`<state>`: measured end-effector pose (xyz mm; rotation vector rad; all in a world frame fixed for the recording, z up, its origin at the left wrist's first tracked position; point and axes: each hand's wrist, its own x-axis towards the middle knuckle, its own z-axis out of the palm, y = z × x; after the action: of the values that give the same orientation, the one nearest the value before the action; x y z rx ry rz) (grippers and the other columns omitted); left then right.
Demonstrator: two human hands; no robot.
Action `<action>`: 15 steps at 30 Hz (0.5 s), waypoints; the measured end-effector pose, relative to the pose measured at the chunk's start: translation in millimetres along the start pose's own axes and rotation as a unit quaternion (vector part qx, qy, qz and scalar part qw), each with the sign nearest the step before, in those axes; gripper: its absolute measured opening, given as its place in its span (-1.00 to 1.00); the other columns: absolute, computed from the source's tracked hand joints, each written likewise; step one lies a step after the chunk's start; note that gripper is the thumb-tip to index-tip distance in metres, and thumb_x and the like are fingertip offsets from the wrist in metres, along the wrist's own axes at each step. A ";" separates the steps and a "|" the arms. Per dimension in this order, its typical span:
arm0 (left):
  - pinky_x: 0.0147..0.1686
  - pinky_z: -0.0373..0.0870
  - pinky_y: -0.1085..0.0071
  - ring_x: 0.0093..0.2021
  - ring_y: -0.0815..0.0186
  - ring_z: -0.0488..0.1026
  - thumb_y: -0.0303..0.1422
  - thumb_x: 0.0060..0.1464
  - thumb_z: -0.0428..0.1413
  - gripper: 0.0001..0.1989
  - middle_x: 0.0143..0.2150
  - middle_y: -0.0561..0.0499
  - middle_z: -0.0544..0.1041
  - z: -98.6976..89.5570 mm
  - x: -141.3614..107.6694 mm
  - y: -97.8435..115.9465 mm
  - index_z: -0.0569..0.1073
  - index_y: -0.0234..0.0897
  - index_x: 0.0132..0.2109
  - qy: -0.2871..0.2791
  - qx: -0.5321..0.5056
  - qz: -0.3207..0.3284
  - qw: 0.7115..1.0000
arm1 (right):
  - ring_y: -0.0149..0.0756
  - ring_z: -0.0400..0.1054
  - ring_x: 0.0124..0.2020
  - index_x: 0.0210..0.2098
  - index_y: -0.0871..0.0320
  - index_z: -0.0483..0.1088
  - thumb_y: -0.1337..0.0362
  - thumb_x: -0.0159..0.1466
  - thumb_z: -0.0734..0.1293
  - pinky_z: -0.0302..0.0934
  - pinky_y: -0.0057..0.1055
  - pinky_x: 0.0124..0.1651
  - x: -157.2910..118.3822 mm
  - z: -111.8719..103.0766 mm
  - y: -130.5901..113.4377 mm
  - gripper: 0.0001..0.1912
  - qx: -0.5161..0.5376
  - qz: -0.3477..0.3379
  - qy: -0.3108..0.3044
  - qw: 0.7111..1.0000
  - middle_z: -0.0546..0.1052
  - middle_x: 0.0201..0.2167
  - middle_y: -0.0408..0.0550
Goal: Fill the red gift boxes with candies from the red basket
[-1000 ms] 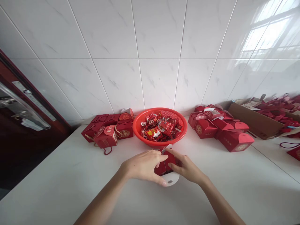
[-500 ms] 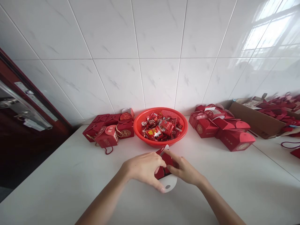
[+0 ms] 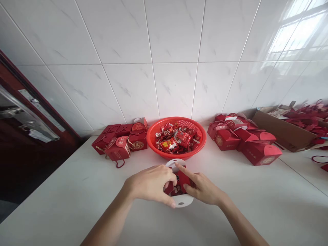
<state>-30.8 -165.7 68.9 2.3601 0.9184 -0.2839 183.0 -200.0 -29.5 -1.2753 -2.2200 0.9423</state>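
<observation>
Pictured on a pale desk (image 3: pixel 84 201) pushed up to a wall (image 3: pixel 174 83) of white, grey-veined tiles, with an open red box (image 3: pixel 183 178) between two hands, just in front of a basket (image 3: pixel 176 156). Partly open at the left grip (image 3: pixel 151 183), with fingers curled over the box's left side and thumb at its near white flap. Loosely spread at the right grip (image 3: pixel 205 187), with index finger laid on the far white flap and thumb against the red right side; hard to tell how firmly held by either. Heaped in the basket with red-wrapped sweets (image 3: pixel 176 138), and flanked by closed red boxes (image 3: pixel 119 148) to the left and more red boxes (image 3: pixel 228 140) to the right. Set farther right with a brown carton (image 3: pixel 283 131) of red pieces, near a dark seam crossing the desk. Bounded at far left by a dark reddish door (image 3: pixel 66 145) with metal lock and hanging keys, and brightened at upper right by a window's reflection (image 3: pixel 294 36) across the glossy tiles.
</observation>
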 end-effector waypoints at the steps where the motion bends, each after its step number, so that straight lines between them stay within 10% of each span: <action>1: -0.47 0.14 0.42 -0.38 0.29 0.38 -0.13 -0.13 0.33 -0.70 -0.35 0.07 0.46 0.9 2.5 -0.8 0.53 -0.21 -0.31 -0.004 0.002 0.007 1.000 | -0.30 0.35 -0.44 0.45 -0.07 -0.12 0.34 0.30 0.20 0.22 -0.40 -0.27 0.3 0.8 0.4 -0.22 0.005 -0.001 -0.002 1.000 0.53 -0.37 -0.16; 7: -0.33 0.24 0.42 -0.17 0.14 0.42 -0.09 -0.19 0.36 -0.40 -0.18 0.00 0.48 1.3 12.5 -9.9 0.50 -0.14 0.03 -0.005 -0.017 0.039 0.999 | -0.28 0.40 -0.39 0.41 -0.01 0.02 0.02 0.44 0.11 0.25 -0.36 -0.23 0.4 4.5 5.2 -0.40 0.031 -0.025 0.052 0.998 0.54 -0.36 -0.12; 15: -0.32 0.23 0.42 -0.23 0.22 0.47 -0.21 0.11 0.13 -0.76 -0.17 0.01 0.55 -4.9 4.9 -16.1 0.54 -0.19 -0.12 0.056 -0.044 0.024 0.997 | -0.23 0.43 -0.26 0.02 0.12 0.43 0.06 0.37 0.22 0.35 -0.28 -0.15 2.5 0.6 22.8 -0.64 0.092 0.006 0.226 0.970 0.54 -0.24 0.01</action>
<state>-38.1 -150.7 63.8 2.3315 0.9053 -0.0914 194.8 -190.0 -46.4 -1.2690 -1.7352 0.7500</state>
